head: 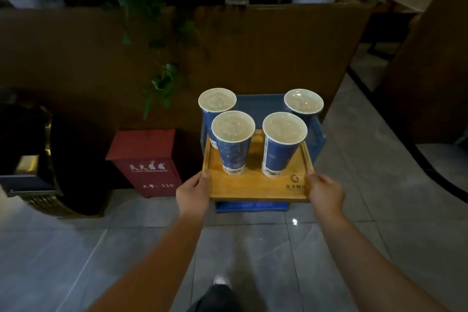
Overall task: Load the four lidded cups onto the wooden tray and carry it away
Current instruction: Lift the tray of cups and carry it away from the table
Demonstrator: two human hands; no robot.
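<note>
1. Wooden tray (255, 186) is up in the air over a blue crate (253, 206), held at both side edges.
2. Left hand (193, 194) has its grip curled round the tray's left rim; right hand (326, 192) grips the right rim the same way.
3. All four lidded cups sit upright on the tray: front left cup (233, 144), front right cup (281, 145), back left cup (216, 104), back right cup (303, 102).
4. A red box (147, 162) stands on the tiled floor (354, 210) to the left.

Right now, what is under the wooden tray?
A blue crate shows beneath the wooden tray, its edges visible in front and behind. The left hand and right hand grip the tray's sides. The crate's inside is covered.
</note>
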